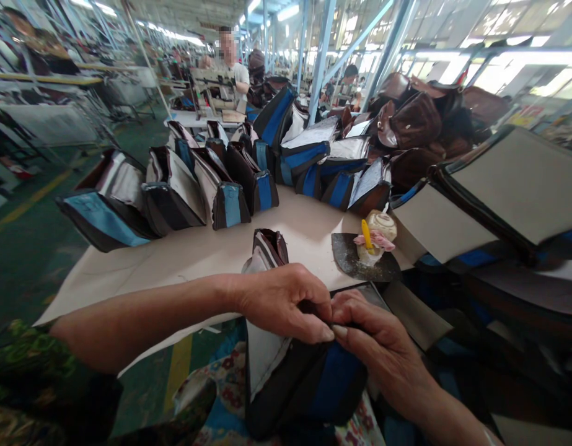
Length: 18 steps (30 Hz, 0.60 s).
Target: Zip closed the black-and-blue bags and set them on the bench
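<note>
A half-made bag [308, 384], its dark lining and blue strip facing out, leans between my lap and the table edge. My left hand [290, 303] pinches the bag's dark upper edge between thumb and fingers. Right beside it, thumb tip close to thumb tip, my right hand [378, 341] pinches the same edge. The fingers hide the exact spot being gripped. Behind my left hand rises a pale panel with a dark brown opening [269, 248]; I cannot tell whether it belongs to the same bag.
Several inside-out bags [232, 201] stand in rows on the pale table [183, 254]. A glue-smeared dark pad [346, 254] carries a whitish container [381, 226] with a yellow-handled tool [366, 234]. Large bags [509, 192] crowd the right; brown bags pile behind. A person [239, 77] sits at a machine farther back.
</note>
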Each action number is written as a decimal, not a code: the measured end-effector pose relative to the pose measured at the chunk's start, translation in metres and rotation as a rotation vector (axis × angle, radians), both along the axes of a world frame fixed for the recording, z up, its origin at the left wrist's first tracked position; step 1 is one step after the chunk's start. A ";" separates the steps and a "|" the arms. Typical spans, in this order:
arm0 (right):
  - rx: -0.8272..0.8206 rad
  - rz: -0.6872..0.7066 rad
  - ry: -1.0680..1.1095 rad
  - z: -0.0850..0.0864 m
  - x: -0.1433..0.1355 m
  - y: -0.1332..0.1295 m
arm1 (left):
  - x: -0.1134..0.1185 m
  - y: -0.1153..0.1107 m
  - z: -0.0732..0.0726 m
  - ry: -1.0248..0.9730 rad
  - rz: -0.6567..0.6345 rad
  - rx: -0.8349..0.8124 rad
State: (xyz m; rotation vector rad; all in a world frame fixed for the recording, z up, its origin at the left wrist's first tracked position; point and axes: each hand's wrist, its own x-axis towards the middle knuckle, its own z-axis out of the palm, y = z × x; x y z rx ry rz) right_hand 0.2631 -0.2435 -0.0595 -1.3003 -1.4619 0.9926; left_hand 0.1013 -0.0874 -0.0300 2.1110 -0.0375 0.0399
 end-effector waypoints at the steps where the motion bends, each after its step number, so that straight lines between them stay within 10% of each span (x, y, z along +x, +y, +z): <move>1: 0.006 -0.006 -0.008 -0.001 -0.001 0.000 | 0.000 -0.001 -0.002 0.008 0.033 0.002; 12: 0.463 -0.275 -0.412 -0.012 -0.012 -0.008 | -0.007 -0.017 -0.007 -0.308 0.085 0.584; 18: 0.678 -0.215 -0.702 -0.016 -0.005 -0.019 | -0.008 -0.014 -0.002 -0.233 0.039 0.271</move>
